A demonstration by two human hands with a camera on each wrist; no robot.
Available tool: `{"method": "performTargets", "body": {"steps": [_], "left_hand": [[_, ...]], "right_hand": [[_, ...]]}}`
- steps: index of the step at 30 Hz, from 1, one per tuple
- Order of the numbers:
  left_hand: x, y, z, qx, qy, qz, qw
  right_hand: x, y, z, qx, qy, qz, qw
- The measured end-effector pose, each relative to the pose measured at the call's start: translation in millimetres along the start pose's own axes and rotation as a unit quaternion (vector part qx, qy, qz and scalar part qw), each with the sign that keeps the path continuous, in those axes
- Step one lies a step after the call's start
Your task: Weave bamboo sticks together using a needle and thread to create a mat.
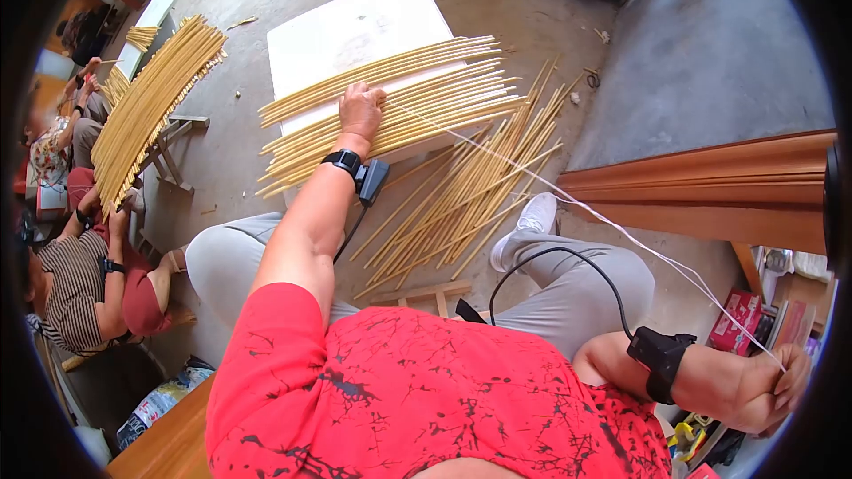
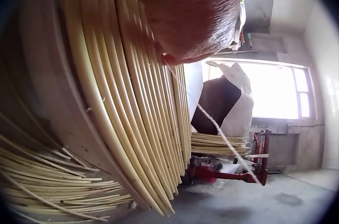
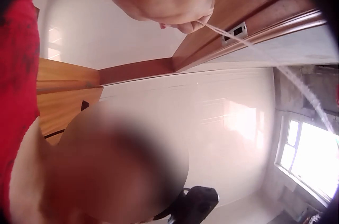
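My left hand rests with bent fingers on a row of thin yellow sticks laid side by side across a white board. At its fingertips a white string emerges; the left wrist view shows the string leaving from under the hand, close against the sticks. Far out to the right, my right hand pinches the other end of the string, two strands stretched between the hands. In the right wrist view its curled fingers grip the string.
Loose sticks lie on the floor beside the board. A brown wooden panel edges the right side, above shelves with boxes. At left, two people work near a thick sheet of sticks on a bench.
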State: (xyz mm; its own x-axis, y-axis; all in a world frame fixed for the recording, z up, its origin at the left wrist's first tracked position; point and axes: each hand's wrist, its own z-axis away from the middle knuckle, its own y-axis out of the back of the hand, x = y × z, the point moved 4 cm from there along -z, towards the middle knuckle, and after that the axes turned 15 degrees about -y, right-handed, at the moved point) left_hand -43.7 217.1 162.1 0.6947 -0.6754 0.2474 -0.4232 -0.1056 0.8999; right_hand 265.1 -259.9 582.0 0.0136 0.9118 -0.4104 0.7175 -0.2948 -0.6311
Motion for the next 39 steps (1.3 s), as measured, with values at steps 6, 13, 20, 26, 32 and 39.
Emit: {"method": "performTargets", "body": {"steps": [6,13,20,26,32,39], "left_hand": [[-3,-1,-1,0.003,-0.001,0.018,1.0],[-7,11,0,0.069,-0.018,0.031,0.997],[-29,25,-12,0.085,-0.034,0.021,0.996],[-28,7,-22,0.004,-0.045,-0.01,0.999],[-23,3,-26,0.018,-0.089,-0.057,0.994],[23,80,-49,0.067,-0.161,0.065,0.983]], "right_hand": [[79,-32,18,-0.031,-0.071,-0.044,0.996],[237,-36,57,0.051,-0.274,0.171,0.945],[305,-19,94,0.065,-0.467,0.203,0.858],[323,-24,110,0.011,-0.503,0.232,0.833],[338,-21,118,-0.011,-0.535,0.276,0.799],[356,-33,147,-0.131,-0.616,0.238,0.739]]}}
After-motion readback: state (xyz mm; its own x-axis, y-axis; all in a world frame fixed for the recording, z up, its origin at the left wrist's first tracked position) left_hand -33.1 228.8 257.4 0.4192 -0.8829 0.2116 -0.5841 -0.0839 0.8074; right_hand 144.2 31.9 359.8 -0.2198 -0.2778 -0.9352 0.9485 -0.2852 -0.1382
